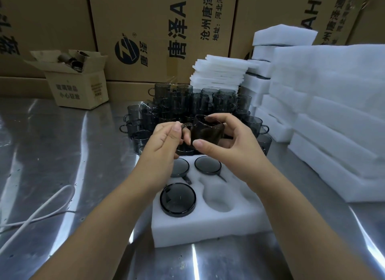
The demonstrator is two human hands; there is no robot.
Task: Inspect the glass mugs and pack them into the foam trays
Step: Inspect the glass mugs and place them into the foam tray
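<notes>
On the steel table [62,146] the foam tray [208,225] sits just below my hands, with three of its pockets filled. The mug [208,133] I'm checking hangs over the tray's far edge, handle pointing left. My left hand [160,142] pinches that handle and my right hand [227,142] curls round the body. The one empty pocket [216,202] lies nearer me, on the right-hand side, so I judge the right hand should lower the mug.

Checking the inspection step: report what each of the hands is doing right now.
Left hand: holding the glass mug by its handle.
Right hand: holding the same mug's body.
</notes>
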